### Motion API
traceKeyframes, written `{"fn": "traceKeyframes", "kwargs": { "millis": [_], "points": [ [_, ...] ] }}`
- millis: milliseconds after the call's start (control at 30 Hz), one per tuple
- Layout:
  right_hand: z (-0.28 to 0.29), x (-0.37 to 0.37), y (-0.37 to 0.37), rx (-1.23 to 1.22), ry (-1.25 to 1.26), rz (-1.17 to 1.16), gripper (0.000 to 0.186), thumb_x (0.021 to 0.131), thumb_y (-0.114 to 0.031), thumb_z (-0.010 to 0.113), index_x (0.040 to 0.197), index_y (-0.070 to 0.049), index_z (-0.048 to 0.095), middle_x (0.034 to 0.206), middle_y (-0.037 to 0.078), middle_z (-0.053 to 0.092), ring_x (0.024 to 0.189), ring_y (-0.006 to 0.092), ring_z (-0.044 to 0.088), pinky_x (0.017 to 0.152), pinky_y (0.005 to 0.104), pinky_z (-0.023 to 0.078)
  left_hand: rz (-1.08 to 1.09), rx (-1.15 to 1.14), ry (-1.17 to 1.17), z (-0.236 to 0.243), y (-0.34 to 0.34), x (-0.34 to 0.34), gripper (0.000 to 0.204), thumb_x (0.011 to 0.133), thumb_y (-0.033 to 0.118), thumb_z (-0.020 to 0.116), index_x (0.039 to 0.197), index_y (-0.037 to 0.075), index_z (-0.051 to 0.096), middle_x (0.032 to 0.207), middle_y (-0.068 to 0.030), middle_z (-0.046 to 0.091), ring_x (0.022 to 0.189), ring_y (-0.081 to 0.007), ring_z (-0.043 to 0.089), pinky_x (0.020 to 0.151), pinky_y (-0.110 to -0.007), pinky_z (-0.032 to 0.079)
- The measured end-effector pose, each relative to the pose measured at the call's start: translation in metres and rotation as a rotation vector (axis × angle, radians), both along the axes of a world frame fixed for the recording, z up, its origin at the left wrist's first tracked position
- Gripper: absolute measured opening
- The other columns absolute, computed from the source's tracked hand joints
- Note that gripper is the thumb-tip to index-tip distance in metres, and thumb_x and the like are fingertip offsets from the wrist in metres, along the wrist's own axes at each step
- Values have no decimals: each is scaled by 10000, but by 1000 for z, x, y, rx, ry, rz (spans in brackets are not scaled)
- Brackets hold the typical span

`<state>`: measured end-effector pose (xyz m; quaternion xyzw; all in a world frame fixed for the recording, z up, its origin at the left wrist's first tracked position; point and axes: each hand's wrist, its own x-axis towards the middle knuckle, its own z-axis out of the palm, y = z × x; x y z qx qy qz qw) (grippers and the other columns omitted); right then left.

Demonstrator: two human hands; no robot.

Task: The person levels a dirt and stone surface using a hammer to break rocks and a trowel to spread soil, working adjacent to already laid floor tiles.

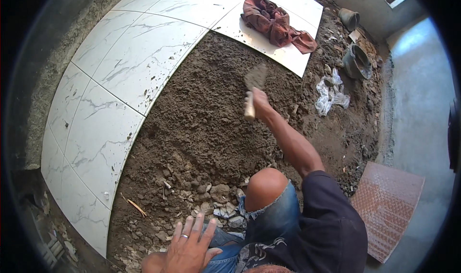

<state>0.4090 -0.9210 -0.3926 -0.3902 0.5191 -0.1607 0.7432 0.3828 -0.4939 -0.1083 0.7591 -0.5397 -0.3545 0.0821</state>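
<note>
My right hand is closed around the pale handle of a trowel. The trowel's blade, slightly blurred, lies at the surface of the dark, crumbly mortar bed, just short of the far tiles. My left hand rests on my left knee with its fingers stretched out and a ring on one of them; it holds nothing. White marble-patterned floor tiles border the bed on the left and at the back, with bits of mortar scattered on them.
A crumpled reddish-brown cloth lies on the far tiles. Two buckets and clear plastic bags sit on the dirt at the far right. A brown-backed tile leans against the right wall. Broken rubble lies before my knees.
</note>
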Motion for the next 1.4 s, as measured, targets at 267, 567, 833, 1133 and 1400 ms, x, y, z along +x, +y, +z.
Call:
{"fn": "traceKeyframes", "kwargs": {
  "millis": [267, 567, 833, 1133, 1400],
  "points": [
    [39, 57, -11, -327, 282, 681, 380, 991, -342, 375, 958, -3, 543, 717, 75, 555, 549, 161, 539, 470, 326, 491, -24, -19, 13, -43, -3, 52, 709, 840, 368, 646, 1409, 62, 353, 1385, -248, 411, 1254, -422, 418, 1063, -508, 312],
    [120, -94, 18, -839, 758, 1019, 464, 953, -385, 409, 1116, 35, 521, 987, 301, 615, 929, 437, 603, 801, 495, 459, -95, -77, 87, -112, -22, 97, 714, 840, 382, 653, 1410, 77, 352, 1367, -247, 442, 1228, -397, 468, 1034, -498, 354],
    [137, -118, -18, -1269, 936, 1103, 387, 945, -360, 437, 999, 20, 482, 895, 286, 620, 883, 443, 606, 770, 518, 460, -172, 117, 187, -138, -46, 117, 736, 846, 420, 644, 1427, 87, 338, 1426, -230, 393, 1310, -380, 394, 1065, -495, 329],
    [79, -9, -71, -1214, 830, 1350, 364, 975, -355, 401, 1027, -7, 497, 899, 254, 638, 905, 434, 614, 781, 516, 481, -22, 44, 113, -146, -6, 104, 707, 855, 377, 642, 1424, 95, 330, 1400, -235, 409, 1279, -394, 417, 1057, -513, 325],
    [30, 59, -158, -1357, 741, 1253, 373, 960, -327, 395, 921, -5, 578, 812, 249, 642, 796, 434, 617, 711, 514, 486, 222, 322, 99, -96, 40, 70, 749, 843, 417, 648, 1427, 68, 334, 1428, -251, 376, 1320, -382, 377, 1091, -475, 294]
  ]
}}
